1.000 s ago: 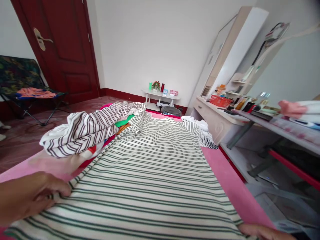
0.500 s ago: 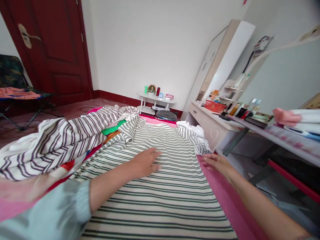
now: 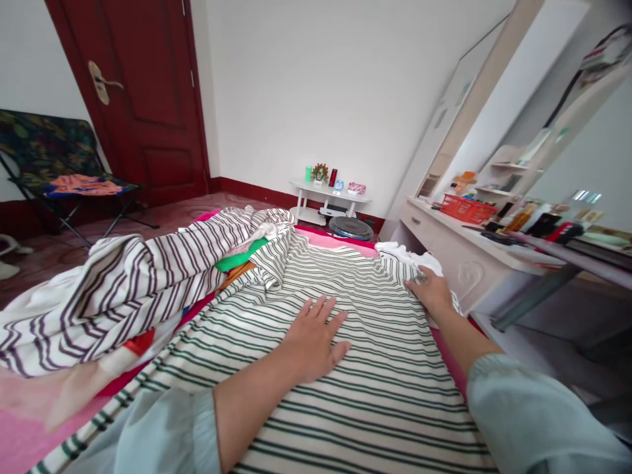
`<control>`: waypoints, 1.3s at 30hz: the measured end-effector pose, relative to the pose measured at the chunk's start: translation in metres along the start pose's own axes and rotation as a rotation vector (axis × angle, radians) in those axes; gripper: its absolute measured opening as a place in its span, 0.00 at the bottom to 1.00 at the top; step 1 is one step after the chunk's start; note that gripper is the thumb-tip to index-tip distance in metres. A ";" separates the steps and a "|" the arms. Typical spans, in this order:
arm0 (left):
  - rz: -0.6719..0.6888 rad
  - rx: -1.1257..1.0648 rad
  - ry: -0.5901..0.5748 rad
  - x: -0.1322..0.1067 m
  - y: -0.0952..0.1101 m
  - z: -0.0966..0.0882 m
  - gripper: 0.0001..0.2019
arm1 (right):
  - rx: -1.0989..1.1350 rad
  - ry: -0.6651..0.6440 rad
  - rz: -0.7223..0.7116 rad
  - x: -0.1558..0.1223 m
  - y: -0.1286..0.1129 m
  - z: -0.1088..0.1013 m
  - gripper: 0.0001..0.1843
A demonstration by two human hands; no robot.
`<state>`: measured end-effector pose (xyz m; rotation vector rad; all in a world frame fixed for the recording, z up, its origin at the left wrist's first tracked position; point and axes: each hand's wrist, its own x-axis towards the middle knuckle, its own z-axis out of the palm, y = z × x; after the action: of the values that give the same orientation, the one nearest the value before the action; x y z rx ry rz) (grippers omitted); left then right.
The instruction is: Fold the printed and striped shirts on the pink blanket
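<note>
A cream shirt with dark green stripes (image 3: 375, 395) lies spread out in front of me, its neck end away from me. My left hand (image 3: 316, 336) rests flat on the middle of it, fingers apart. At the shirt's far right, my right hand (image 3: 432, 293) is on the short sleeve (image 3: 397, 268), its fingers curled onto the cloth. The fingertips there are partly hidden. The left sleeve (image 3: 270, 262) lies bunched beside coloured clothes. White cloth (image 3: 402, 252) sits just beyond the right sleeve.
A heap of clothes with a brown-and-white striped garment (image 3: 148, 270) lies to the left, on pink bedding (image 3: 29, 428). On the right stand a dressing table (image 3: 439, 243) with a red basket (image 3: 467, 209) and a grey-legged table (image 3: 538, 296). A folding chair (image 3: 44, 148) stands far left.
My right hand has moved up and away from me, from beside the shirt's edge onto its right sleeve. My left hand has spread its fingers flat. The view has turned slightly left.
</note>
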<state>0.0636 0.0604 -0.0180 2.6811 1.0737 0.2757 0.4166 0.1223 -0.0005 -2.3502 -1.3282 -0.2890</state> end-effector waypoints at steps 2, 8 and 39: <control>0.002 0.000 0.011 0.000 0.000 0.001 0.33 | -0.024 0.009 0.037 0.002 -0.007 0.000 0.37; 0.000 -0.002 0.010 -0.001 0.001 -0.001 0.33 | -0.023 -0.111 -0.171 0.015 -0.018 0.003 0.26; -0.084 -0.018 0.196 -0.001 -0.009 -0.002 0.27 | -0.163 -0.226 -0.368 -0.111 -0.078 0.009 0.30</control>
<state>0.0568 0.0662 -0.0192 2.6271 1.2290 0.5386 0.2923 0.0771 -0.0307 -2.3091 -1.9159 -0.2530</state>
